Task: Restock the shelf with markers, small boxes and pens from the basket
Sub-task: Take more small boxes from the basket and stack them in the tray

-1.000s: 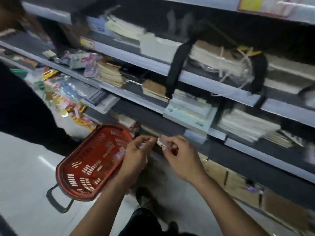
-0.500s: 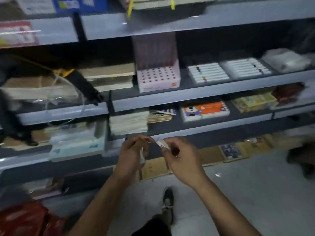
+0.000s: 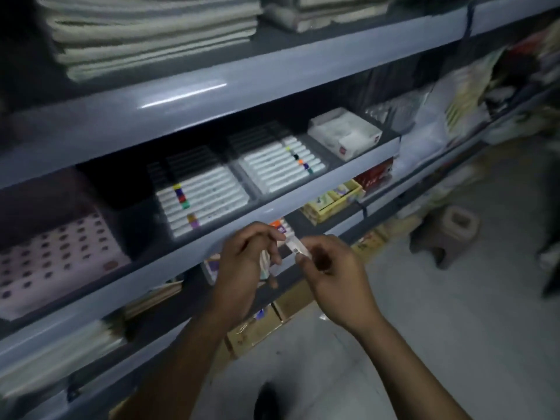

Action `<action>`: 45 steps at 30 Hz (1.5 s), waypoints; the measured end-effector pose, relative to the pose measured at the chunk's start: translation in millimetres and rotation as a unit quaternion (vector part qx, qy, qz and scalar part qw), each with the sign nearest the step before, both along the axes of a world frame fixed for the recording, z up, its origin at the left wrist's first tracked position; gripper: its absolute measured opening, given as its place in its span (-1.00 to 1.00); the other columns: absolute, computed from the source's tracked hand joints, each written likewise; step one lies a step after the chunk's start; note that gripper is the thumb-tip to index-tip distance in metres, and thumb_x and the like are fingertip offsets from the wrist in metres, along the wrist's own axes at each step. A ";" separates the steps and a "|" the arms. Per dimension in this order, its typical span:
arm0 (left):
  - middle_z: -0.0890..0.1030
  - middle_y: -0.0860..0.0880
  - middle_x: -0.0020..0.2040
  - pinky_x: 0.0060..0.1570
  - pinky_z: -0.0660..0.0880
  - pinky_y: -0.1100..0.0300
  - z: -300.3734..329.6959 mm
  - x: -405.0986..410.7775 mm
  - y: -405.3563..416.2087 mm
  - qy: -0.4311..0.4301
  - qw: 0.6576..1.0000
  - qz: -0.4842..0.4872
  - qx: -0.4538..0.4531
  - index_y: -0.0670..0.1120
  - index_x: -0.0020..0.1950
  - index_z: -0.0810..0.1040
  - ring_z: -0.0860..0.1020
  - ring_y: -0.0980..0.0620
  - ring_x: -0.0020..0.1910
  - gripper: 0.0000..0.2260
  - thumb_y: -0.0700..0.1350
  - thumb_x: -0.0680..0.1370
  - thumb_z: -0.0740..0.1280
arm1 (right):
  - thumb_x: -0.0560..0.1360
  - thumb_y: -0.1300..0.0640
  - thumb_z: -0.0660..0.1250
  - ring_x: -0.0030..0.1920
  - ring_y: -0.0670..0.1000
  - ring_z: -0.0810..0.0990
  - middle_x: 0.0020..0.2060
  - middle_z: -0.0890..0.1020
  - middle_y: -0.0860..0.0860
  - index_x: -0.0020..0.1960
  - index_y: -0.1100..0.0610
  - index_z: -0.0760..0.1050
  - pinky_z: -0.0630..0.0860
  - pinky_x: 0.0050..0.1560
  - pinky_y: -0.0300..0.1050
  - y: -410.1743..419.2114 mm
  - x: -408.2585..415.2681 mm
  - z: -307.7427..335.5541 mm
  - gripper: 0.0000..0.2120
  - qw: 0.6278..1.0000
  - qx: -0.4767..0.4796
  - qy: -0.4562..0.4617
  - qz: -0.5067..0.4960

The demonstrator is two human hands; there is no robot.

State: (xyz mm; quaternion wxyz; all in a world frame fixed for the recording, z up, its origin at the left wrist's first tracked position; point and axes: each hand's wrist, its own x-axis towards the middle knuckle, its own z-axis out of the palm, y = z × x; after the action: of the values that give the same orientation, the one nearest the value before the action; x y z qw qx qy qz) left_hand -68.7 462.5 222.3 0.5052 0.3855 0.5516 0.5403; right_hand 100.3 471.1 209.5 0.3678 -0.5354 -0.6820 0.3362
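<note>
Just above the hands, the grey shelf edge [image 3: 181, 95] is looking like smooth painted metal, and it is catching a glossy streak of light. Behind it the marker trays [image 3: 200, 195] are showing clear, shiny plastic over matt white barrels. Below and to the right of the hands, the cartons [image 3: 254, 328] are looking like dull brown cardboard, and the floor [image 3: 454, 298] is appearing pale, smooth and faintly sheened.

We see a dim, bluish, soft picture. A bright streak of glare [image 3: 183, 95] lies on the upper shelf edge [image 3: 272, 77]; recesses beneath sink into shadow. Corners blur, and straight shelves bow from wide-angle distortion.
</note>
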 end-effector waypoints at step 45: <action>0.60 -0.02 -0.04 -0.29 0.53 0.04 -0.1 168.0 212.6 0.518 0.826 0.204 0.087 -0.02 0.07 0.66 0.56 0.00 -0.22 -0.84 -0.18 0.55 0.33 | 0.51 0.20 0.49 0.01 0.04 0.59 -0.04 0.68 0.07 -0.09 0.11 0.75 0.57 0.08 -0.10 357.0 105.9 69.8 -0.94 0.887 0.141 -0.254 0.358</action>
State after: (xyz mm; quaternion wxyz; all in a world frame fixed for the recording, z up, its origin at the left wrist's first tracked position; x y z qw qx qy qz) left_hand 99.3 675.1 222.1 -0.0124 0.5295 0.7492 0.3977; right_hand 206.2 828.1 279.3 0.1086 -0.2646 -0.9376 0.1976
